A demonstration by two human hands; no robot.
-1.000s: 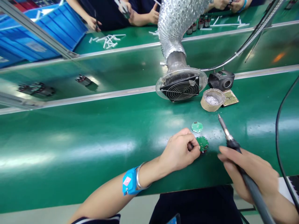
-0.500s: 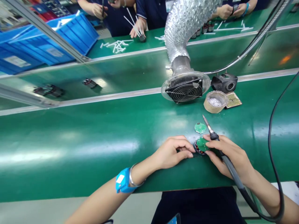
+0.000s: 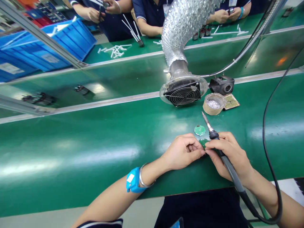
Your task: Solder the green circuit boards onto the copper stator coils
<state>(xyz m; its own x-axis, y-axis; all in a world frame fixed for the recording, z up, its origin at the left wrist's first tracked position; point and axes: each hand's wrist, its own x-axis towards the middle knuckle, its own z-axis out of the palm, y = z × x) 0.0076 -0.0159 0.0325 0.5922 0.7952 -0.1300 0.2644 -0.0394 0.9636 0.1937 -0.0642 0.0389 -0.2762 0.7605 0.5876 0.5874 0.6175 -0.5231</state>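
Note:
My right hand (image 3: 230, 155) holds a soldering iron (image 3: 228, 164) resting across it, the bare tip pointing up and away. The thumb and forefinger of that hand also pinch the near edge of a round green circuit board (image 3: 203, 142). From the other side my left hand (image 3: 184, 152) is closed at the same board, its thumb and fingertips meeting those of the right hand. The part under this board is mostly hidden by the fingers. A second round green circuit board (image 3: 199, 130) lies flat on the green bench just beyond.
A round tub of silvery solder material (image 3: 214, 104) stands by a small sponge tray (image 3: 231, 102) and a black iron holder (image 3: 222, 85). Left of these hangs a fume extractor fan (image 3: 182, 94). The iron's cable (image 3: 265, 133) loops at right. Co-workers sit across the divider.
My left hand has moved right onto the board, its fingers now touching it. The dark wired part seen beneath the board is now covered. The view has shifted slightly.

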